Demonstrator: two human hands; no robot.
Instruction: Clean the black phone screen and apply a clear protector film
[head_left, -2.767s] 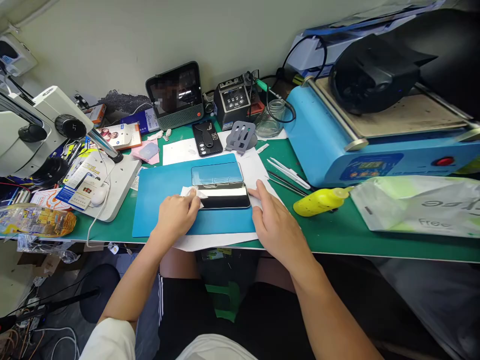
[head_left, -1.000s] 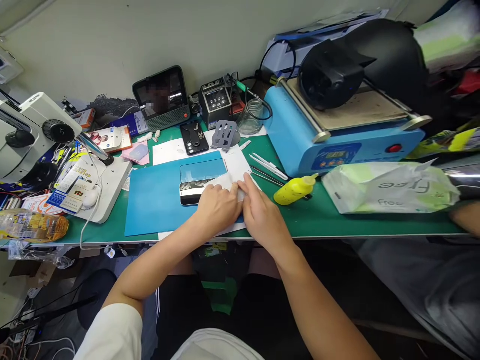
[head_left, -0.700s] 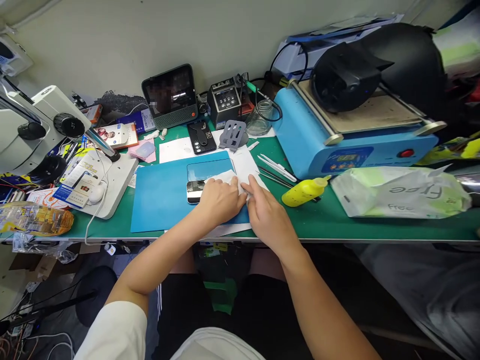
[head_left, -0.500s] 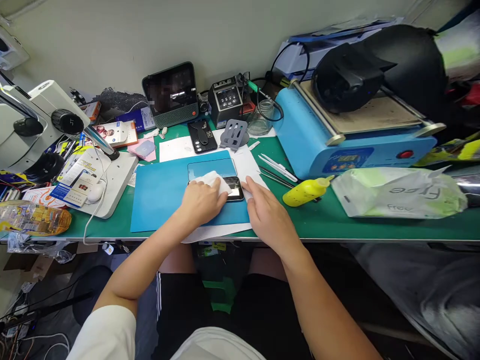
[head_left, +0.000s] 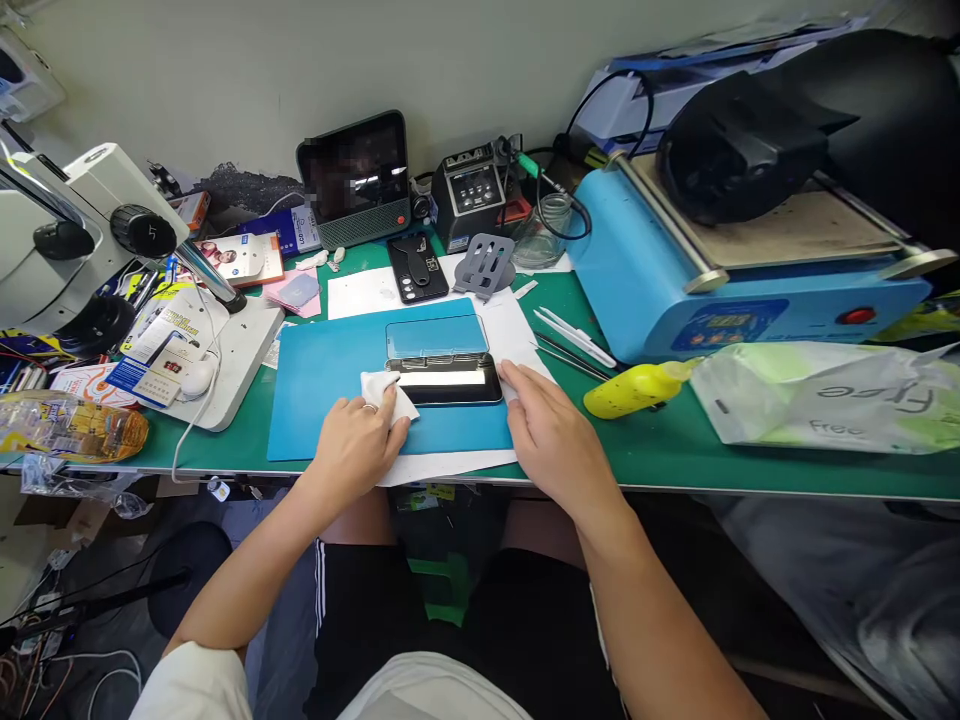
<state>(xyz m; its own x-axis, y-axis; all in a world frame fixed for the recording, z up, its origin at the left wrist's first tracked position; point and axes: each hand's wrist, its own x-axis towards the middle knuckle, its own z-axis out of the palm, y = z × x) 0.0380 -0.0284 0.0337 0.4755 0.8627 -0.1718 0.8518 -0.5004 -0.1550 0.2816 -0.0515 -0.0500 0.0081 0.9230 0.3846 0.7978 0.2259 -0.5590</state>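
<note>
My left hand (head_left: 358,440) is closed on a folded white wipe (head_left: 391,394), pressed at the left end of a phone (head_left: 450,380). The phone lies sideways, its dark glossy face up with a bright reflection across it. My right hand (head_left: 555,430) rests with fingers stretched out at the phone's right end, fingertips against or just beside its edge. Behind the phone lies a clear, thin-framed glass panel (head_left: 436,336). Both lie on a blue mat (head_left: 322,390), with white paper partly under it.
Right of the mat are tweezers (head_left: 574,355), a yellow bottle (head_left: 637,388), a wipes pack (head_left: 817,395) and a blue heating machine (head_left: 645,290). Behind stand a black phone (head_left: 417,270), a grey stand (head_left: 486,265) and a soldering station (head_left: 471,200). A microscope (head_left: 112,230) occupies the left.
My left hand has slid left with the wipe, from the phone's middle to its left end, uncovering its face. My right hand stays at the right end. The view has shifted slightly.
</note>
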